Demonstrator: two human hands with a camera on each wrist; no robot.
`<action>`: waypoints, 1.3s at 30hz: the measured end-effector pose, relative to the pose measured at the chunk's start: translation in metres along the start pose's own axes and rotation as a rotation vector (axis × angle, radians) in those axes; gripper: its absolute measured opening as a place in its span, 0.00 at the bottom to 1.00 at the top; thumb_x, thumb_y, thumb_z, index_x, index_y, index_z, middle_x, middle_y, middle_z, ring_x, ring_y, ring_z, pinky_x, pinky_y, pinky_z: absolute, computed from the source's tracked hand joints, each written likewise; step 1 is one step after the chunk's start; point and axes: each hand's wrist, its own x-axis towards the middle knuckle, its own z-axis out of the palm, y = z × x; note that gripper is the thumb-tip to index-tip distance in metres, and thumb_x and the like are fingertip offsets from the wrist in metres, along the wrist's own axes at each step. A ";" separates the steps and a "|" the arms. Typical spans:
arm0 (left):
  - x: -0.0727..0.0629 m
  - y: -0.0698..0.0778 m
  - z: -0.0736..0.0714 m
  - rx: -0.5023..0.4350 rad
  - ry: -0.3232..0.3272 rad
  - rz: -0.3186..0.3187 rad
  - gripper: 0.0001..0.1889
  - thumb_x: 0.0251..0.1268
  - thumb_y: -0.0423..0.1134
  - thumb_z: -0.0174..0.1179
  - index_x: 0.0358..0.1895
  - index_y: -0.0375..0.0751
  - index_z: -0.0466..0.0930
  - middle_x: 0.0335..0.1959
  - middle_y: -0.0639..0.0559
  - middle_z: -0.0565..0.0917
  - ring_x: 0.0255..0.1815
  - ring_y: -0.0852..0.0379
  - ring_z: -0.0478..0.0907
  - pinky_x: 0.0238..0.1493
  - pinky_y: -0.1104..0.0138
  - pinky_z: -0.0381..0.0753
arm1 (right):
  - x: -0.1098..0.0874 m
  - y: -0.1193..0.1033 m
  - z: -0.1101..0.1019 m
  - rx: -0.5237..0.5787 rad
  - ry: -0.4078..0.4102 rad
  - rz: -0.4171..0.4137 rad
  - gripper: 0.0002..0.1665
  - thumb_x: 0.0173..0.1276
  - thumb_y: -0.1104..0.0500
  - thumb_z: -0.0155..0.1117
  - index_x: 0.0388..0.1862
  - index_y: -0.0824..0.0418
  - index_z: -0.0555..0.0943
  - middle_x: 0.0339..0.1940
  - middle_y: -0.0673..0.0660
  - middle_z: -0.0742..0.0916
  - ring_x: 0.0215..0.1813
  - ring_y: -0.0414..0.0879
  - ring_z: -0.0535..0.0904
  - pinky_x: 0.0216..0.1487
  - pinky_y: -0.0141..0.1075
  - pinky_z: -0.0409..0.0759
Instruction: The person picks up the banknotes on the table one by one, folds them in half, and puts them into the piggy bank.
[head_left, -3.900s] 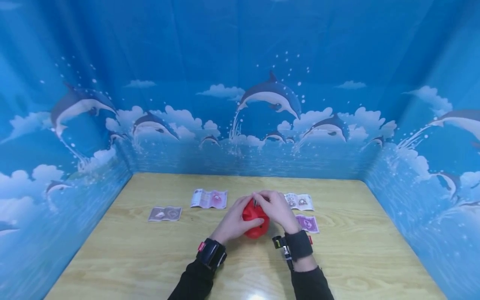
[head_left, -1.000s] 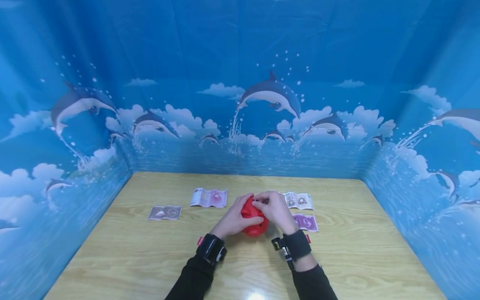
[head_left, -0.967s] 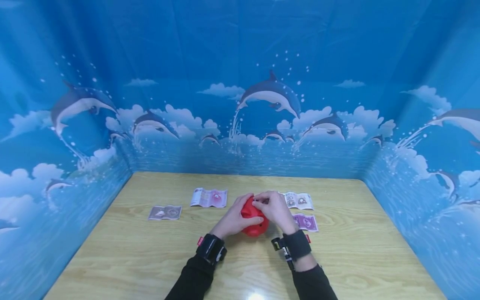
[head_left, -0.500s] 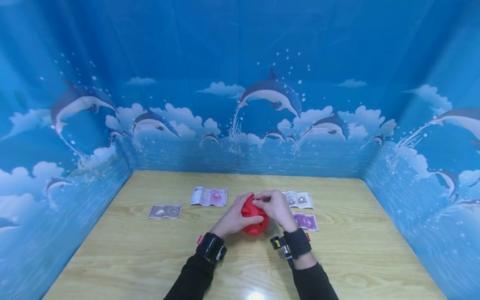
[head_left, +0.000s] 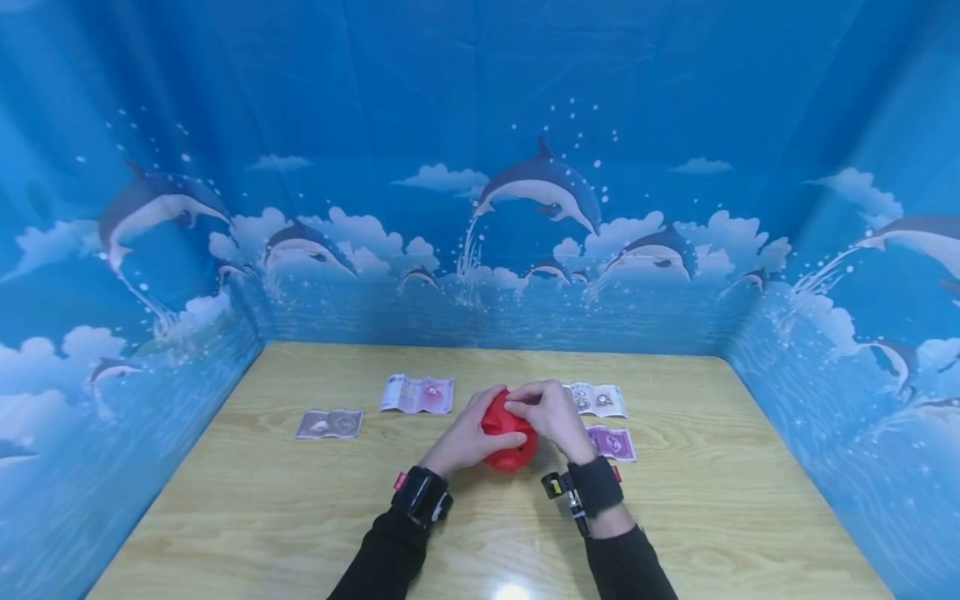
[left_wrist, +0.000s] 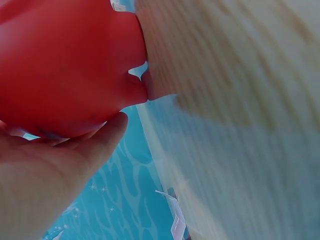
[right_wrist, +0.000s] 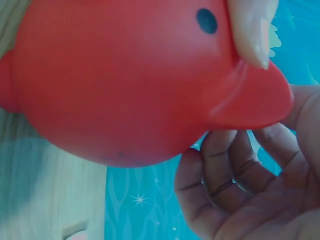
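Note:
A red piggy bank with black eyes stands mid-table, its feet down at the tabletop in the left wrist view. My left hand grips it from the left, thumb across the front and fingers round the far side. At its top, my right hand has its thumb and curled fingers together; whether anything is between them I cannot tell. In the right wrist view, the fingers of that right hand curl just behind the pig's ear, and my left thumb presses beside the eye.
Creased play banknotes lie flat on the wooden table: a grey-brown note and a pink-purple note to the left, a whitish note and a purple note to the right. A blue dolphin-print curtain encloses the back and sides.
Nearly four seconds ago a small dark-grey folded piece stuck up between my right fingers at the pig's top; now it is out of sight. In the last second both hands have barely moved.

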 end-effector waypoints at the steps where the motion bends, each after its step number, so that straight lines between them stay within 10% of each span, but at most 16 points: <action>1: 0.000 0.000 0.000 -0.001 0.000 0.002 0.49 0.52 0.64 0.68 0.76 0.58 0.55 0.69 0.50 0.66 0.63 0.49 0.70 0.57 0.52 0.79 | 0.000 -0.001 0.000 -0.002 -0.005 0.000 0.06 0.58 0.60 0.74 0.36 0.55 0.91 0.35 0.52 0.91 0.38 0.43 0.84 0.35 0.33 0.80; 39: -0.022 -0.006 -0.026 -0.010 -0.039 0.073 0.46 0.54 0.61 0.69 0.75 0.58 0.58 0.72 0.55 0.66 0.69 0.48 0.67 0.60 0.52 0.78 | -0.009 -0.019 0.004 -0.038 0.008 -0.160 0.06 0.65 0.61 0.68 0.39 0.57 0.88 0.35 0.51 0.90 0.37 0.41 0.83 0.39 0.37 0.84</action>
